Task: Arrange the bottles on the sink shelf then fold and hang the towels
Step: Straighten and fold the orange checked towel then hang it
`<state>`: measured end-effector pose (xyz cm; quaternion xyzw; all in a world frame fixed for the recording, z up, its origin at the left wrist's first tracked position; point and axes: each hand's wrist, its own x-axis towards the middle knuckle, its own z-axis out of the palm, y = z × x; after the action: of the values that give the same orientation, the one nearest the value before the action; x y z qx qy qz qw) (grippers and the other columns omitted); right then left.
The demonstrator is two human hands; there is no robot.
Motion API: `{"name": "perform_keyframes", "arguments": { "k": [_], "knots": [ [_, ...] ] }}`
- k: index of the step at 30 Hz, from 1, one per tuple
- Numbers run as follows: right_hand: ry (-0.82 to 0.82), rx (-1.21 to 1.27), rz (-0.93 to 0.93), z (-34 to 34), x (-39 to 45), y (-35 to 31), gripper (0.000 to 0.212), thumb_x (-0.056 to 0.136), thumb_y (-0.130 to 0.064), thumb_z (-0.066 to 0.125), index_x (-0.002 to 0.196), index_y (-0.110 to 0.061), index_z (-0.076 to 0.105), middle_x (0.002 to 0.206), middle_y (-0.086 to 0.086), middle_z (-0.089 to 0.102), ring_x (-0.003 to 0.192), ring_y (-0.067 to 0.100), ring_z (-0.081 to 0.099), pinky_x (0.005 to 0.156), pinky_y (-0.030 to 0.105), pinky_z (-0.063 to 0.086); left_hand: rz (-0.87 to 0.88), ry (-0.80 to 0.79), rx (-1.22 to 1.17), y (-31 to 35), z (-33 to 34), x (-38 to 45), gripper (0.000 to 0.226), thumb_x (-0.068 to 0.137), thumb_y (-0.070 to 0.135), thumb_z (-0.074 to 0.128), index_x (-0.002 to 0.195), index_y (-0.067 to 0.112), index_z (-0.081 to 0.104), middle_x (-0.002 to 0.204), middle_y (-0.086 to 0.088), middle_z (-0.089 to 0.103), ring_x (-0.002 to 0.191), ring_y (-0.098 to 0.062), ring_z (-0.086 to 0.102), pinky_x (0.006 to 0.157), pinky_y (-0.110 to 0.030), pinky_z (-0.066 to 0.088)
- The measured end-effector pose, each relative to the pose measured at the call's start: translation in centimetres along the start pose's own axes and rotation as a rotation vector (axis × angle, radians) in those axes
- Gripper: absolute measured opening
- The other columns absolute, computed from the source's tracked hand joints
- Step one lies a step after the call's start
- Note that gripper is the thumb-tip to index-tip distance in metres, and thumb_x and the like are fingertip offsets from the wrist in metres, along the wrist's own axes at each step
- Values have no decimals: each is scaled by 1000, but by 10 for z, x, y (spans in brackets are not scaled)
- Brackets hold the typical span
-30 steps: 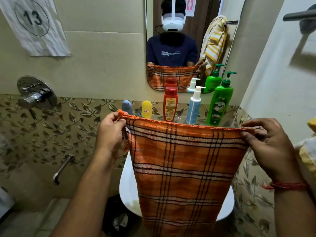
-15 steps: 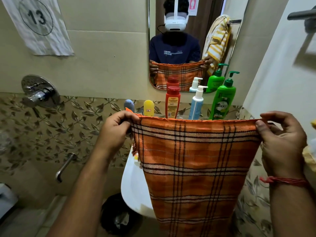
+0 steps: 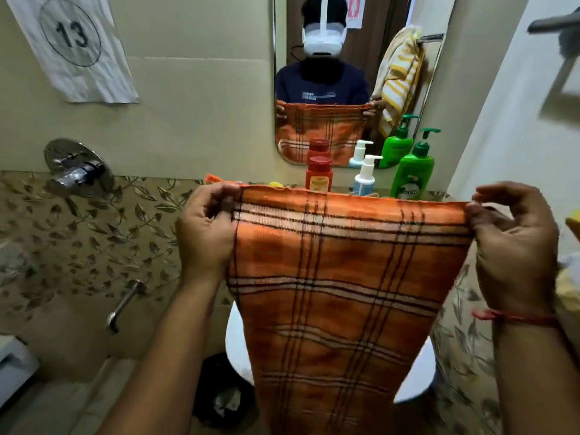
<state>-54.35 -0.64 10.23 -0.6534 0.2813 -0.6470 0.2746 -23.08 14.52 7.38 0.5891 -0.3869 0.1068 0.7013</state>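
An orange plaid towel (image 3: 339, 277) hangs stretched in front of me over the white sink (image 3: 233, 346). My left hand (image 3: 207, 233) pinches its top left corner and my right hand (image 3: 514, 243) pinches the top right corner. Behind the towel's top edge, on the sink shelf, stand a red bottle (image 3: 319, 174), a white and blue pump bottle (image 3: 365, 177) and a green pump bottle (image 3: 413, 166). Only the tip of a yellow bottle (image 3: 276, 184) shows above the towel.
A mirror (image 3: 342, 58) above the shelf reflects a yellow striped towel on a rail. A chrome tap valve (image 3: 77, 169) and spout (image 3: 124, 304) sit on the left wall. A black bin (image 3: 224, 394) stands under the sink. A yellow cloth (image 3: 572, 227) lies at the right edge.
Both hands have raised the towel higher and pulled it wider, so it now hides the blue and most of the yellow bottle. The grip on both corners is unchanged.
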Motion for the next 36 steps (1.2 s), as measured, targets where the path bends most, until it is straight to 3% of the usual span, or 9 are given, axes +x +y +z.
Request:
{"name": "perform_keyframes", "arguments": {
  "k": [2,9,11,14,16,19,22,31,36],
  "knots": [
    [-17,-36,0,1,-1,-1,35,93,-2,63,98,-35,57,99,-11,66,78,-2,67,79,17,54,56,7,24,-2,-3,-1,38,92,-4,57,97,31,70,100,-5,73,96,-24,71,90,-47,58],
    [-106,-187,-7,-5,1,10,40,93,-3,63,97,-43,56,112,7,66,82,-8,66,78,9,50,341,-60,218,4,-12,-5,31,86,-16,55,105,3,71,102,-9,70,98,-22,67,88,-32,56],
    [-117,-246,-30,-6,0,12,43,93,-5,64,98,-47,55,110,6,66,87,-4,65,83,14,52,374,-60,232,5,-13,-6,31,86,-17,54,105,0,70,103,-11,69,100,-22,66,90,-29,54],
    [-105,-271,-60,-5,2,15,36,92,-9,65,103,-42,59,104,0,66,97,16,67,91,31,53,318,-58,173,5,-11,-4,29,88,-15,53,104,2,70,102,-9,69,99,-20,67,91,-27,54],
    [-111,-273,-58,-2,5,18,28,91,-13,64,109,-34,61,103,0,65,98,20,66,91,33,53,193,-78,92,2,-6,0,27,91,-8,56,103,11,71,101,-3,70,98,-20,68,90,-32,56],
    [-70,-248,-49,5,7,20,22,90,-12,63,108,-26,64,99,0,64,90,14,64,86,25,51,-44,-57,-54,-2,2,-1,26,96,2,59,96,26,70,98,3,72,95,-15,70,88,-33,58],
    [-26,-215,-24,11,8,21,27,90,-10,62,95,-36,61,98,1,64,85,2,62,84,21,51,-180,-19,-170,-2,8,-1,27,96,6,61,90,31,71,96,4,73,94,-13,70,86,-29,56],
    [-13,-198,-14,13,9,26,17,92,-10,62,105,-20,63,93,-8,61,84,-10,59,84,13,50,-111,-8,-126,9,8,-4,23,97,8,61,96,29,70,98,5,73,95,-11,71,87,-30,58],
    [-45,-142,-15,7,7,21,30,93,-8,63,93,-38,58,99,-2,63,89,-2,62,84,14,52,-107,-23,-151,7,1,-6,27,97,7,61,94,32,71,95,10,74,94,-12,71,85,-32,58]
  ]
}}
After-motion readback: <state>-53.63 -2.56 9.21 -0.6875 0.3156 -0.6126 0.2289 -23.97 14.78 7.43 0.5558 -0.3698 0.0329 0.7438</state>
